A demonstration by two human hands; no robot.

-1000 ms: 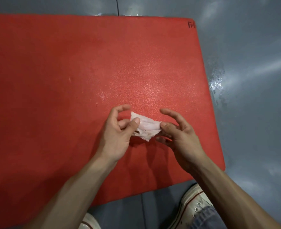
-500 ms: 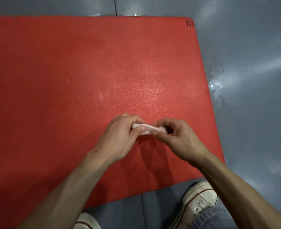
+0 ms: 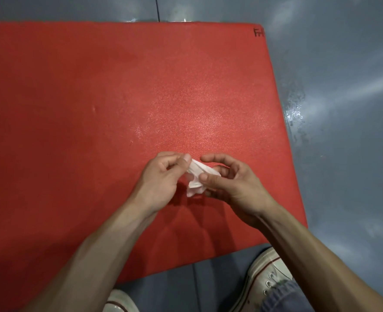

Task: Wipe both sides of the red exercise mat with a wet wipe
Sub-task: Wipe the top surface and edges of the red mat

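**Wipe pinched between both hands above the mat**

A glossy grey floor [image 3: 343, 64] is carrying the red exercise mat [image 3: 96, 109], which is lying flat (dark lettering at its far right corner). Above the mat's near right part, the left hand [image 3: 161, 176] and the right hand [image 3: 231, 183] are each pinching the crumpled white wet wipe [image 3: 196, 176] between thumb and fingers. White sneakers [image 3: 267, 275] are standing at the near edge.
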